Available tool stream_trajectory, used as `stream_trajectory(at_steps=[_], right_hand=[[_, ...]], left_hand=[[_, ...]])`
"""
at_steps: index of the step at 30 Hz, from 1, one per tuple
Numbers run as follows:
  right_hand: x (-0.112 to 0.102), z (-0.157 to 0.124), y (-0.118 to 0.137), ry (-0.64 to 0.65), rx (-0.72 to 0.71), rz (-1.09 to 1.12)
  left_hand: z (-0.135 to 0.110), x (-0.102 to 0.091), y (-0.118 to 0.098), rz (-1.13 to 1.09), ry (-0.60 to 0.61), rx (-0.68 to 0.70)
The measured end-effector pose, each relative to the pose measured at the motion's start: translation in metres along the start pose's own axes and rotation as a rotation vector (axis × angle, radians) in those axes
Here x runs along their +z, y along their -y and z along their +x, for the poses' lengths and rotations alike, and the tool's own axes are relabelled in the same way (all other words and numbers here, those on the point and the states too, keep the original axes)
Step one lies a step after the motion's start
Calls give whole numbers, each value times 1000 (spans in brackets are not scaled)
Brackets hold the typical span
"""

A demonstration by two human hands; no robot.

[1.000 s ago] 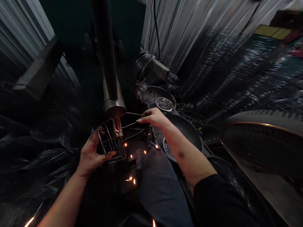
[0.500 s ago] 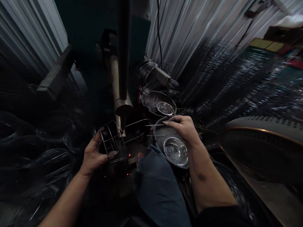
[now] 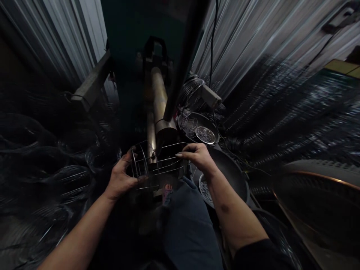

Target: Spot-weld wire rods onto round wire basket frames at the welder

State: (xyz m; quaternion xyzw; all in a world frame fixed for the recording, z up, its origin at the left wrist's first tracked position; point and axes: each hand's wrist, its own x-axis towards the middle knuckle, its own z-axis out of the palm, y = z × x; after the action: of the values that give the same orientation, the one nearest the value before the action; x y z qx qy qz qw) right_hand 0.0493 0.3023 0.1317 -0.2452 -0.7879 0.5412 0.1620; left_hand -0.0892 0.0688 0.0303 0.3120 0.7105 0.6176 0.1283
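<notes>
My left hand [image 3: 123, 174] is closed around the ringed end of a round wire cage [image 3: 144, 161], with thumb below and fingers above. The cage lies on its side, its long wires reaching right across the lower metal electrode [image 3: 152, 152] of a welding machine. A thick brass-coloured cylinder [image 3: 166, 127] stands just above it. My right hand [image 3: 195, 155] pinches the end of a thin metal rod [image 3: 170, 158], which lies among the cage's long wires. Whether the rod touches the cage is too dark to tell.
Below my right forearm, a dark round tub [image 3: 232, 172] holds a metal bowl of short pins [image 3: 204, 189]. Behind it stands another tub with a bowl [image 3: 205, 135] and wire grids. Coiled wire [image 3: 191, 92] hangs beyond. A large fan [image 3: 317, 176] is at right; stacked wire pieces lie left.
My right hand has moved left from over the tub, bringing the rod to the cage. Orange sparks below the cage are gone. The view has shifted, and my left hand keeps its hold.
</notes>
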Motion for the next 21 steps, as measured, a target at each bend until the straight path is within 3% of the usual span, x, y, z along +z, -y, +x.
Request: stream_trajectory(at_steps=[7,15,21], right_hand=[[1,6,0,5,20,5],[-1,17,-3,20,-16,-6],[-1,24,-7,29,-6,-1]], left_hand=[[7,0,-3,-34,-15,14],[13,2,-13,-103,-14,-124],[17,3,-10,-164,1,-153]])
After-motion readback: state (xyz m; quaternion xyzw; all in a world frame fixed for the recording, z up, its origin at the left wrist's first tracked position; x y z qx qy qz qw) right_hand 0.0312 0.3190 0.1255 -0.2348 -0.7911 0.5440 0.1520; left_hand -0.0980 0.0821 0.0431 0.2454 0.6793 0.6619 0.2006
